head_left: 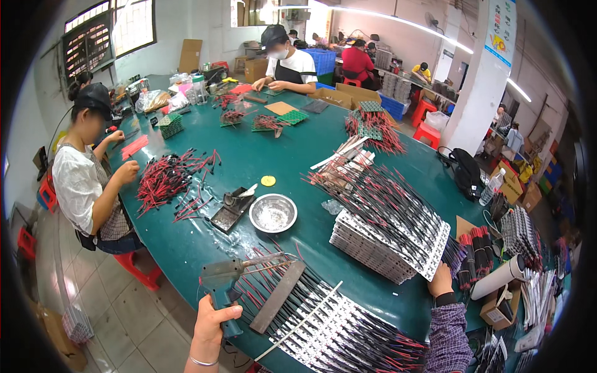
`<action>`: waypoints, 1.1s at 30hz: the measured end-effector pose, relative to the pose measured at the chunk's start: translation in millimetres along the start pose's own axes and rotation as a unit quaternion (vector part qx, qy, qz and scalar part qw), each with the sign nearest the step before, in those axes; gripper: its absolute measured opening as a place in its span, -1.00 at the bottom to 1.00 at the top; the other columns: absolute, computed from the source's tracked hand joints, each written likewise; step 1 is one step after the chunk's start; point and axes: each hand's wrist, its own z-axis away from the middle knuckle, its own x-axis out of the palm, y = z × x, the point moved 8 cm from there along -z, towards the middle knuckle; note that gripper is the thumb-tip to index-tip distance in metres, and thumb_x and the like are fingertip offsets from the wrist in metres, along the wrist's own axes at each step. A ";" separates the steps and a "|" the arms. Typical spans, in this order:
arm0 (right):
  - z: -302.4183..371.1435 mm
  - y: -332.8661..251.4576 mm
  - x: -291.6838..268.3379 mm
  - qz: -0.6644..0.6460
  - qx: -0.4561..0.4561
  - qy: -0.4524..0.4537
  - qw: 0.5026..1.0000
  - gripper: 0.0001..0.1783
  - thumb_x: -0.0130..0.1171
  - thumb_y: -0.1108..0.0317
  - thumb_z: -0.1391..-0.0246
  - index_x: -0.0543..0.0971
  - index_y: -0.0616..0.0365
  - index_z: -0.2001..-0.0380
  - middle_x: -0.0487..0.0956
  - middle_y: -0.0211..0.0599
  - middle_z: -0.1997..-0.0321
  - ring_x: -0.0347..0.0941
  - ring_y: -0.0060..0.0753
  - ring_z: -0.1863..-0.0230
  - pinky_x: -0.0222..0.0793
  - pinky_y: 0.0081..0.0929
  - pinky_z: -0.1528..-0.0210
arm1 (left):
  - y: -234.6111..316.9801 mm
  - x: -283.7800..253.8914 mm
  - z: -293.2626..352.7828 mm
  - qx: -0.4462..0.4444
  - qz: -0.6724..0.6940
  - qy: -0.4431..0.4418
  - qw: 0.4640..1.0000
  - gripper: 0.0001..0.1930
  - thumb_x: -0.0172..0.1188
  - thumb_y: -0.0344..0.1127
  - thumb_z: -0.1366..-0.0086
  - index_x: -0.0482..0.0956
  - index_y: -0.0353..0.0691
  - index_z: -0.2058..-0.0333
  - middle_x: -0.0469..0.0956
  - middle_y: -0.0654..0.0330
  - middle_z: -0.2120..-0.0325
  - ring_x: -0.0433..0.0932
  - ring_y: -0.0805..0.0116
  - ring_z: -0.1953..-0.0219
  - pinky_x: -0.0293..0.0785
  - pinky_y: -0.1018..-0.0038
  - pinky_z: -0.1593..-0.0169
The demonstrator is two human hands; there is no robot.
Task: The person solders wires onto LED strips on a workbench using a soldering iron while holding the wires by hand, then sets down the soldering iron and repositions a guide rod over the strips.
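Observation:
My left hand is closed round the teal handle of a soldering gun. The gun's metal tip reaches right, over the red and black wires of a white circuit board panel on the table. A flat grey metal bar and a thin pale strip lie across this panel. My right hand grips the near right corner of the wired top panel on a stack of white boards. Some of its fingers are hidden.
Beyond the gun stand a metal bowl and a dark open tray. Red and black wires are heaped before a seated person at left. Another person works across the green table. A white roll and wire bundles crowd the right.

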 end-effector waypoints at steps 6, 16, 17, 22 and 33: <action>16.6 16.3 -1.9 -0.148 0.147 0.013 0.978 -0.75 0.18 0.48 -0.14 0.36 0.35 0.19 0.48 0.26 0.10 0.46 0.32 0.01 0.40 0.10 -0.03 | 6.6 7.2 3.9 0.007 -0.005 -0.014 1.000 -0.53 0.52 -0.52 0.09 0.55 -0.39 0.15 0.57 0.20 0.46 0.52 0.44 0.46 0.44 0.49 0.31; 84.6 36.2 -59.8 -0.499 0.364 0.307 0.724 -0.68 0.05 0.28 -0.47 0.36 0.25 -0.11 0.36 -0.38 0.42 0.27 -0.55 0.51 0.17 -0.49 0.49 | 20.2 11.6 12.2 0.061 0.002 -0.035 0.997 -0.53 0.47 -0.44 0.06 0.48 -0.41 0.17 0.37 0.24 0.56 0.32 0.45 0.56 0.26 0.46 0.44; 94.9 30.4 -71.1 -0.541 0.347 0.365 0.673 -0.68 0.04 0.23 -0.48 0.35 0.20 -0.12 0.29 -0.50 0.46 0.16 -0.68 0.55 0.04 -0.58 0.55 | 20.1 14.7 13.3 0.061 0.000 -0.037 0.997 -0.53 0.47 -0.44 0.06 0.48 -0.41 0.17 0.37 0.24 0.56 0.32 0.45 0.56 0.26 0.46 0.44; 129.9 12.2 -68.6 -0.583 0.318 0.444 0.602 -0.80 0.09 0.27 -0.46 0.39 0.10 0.02 0.30 -0.55 0.51 0.14 -0.76 0.60 0.09 -0.67 0.58 | 33.8 34.2 26.4 0.140 0.013 -0.031 0.990 -0.52 0.46 -0.39 0.03 0.42 -0.42 0.18 0.33 0.25 0.61 0.27 0.48 0.61 0.21 0.47 0.48; 129.4 -14.2 -71.3 -0.615 0.318 0.357 0.627 -0.82 0.17 0.35 -0.40 0.52 0.25 0.26 0.48 -0.40 0.53 0.37 -0.64 0.59 0.33 -0.63 0.52 | 43.2 33.2 42.7 0.228 -0.051 -0.011 0.972 -0.50 0.46 -0.29 -0.07 0.45 -0.43 0.11 0.34 0.26 0.58 0.30 0.47 0.56 0.21 0.48 0.47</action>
